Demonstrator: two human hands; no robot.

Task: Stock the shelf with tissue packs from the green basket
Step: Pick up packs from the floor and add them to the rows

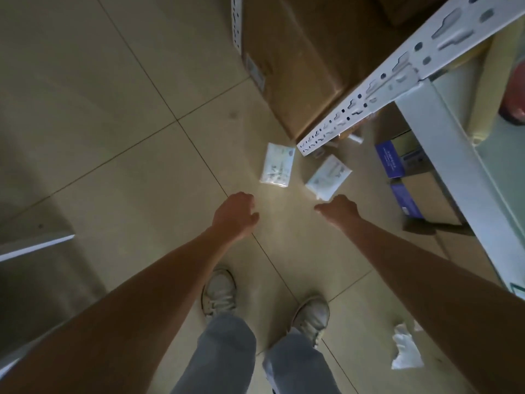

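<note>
Two white tissue packs lie on the tiled floor by the foot of the white metal shelf. The left pack lies flat; the right pack sits tilted just past my right hand. Both my arms reach downward toward them. My left hand hovers a little short of the left pack, fingers curled, holding nothing. My right hand is close to the right pack's near corner with fingers bent down; nothing is in it. No green basket is in view.
A large cardboard box stands behind the packs beside the slotted shelf upright. Blue boxes sit on the lowest shelf level. A crumpled white wrapper lies on the floor at the right. My shoes stand below.
</note>
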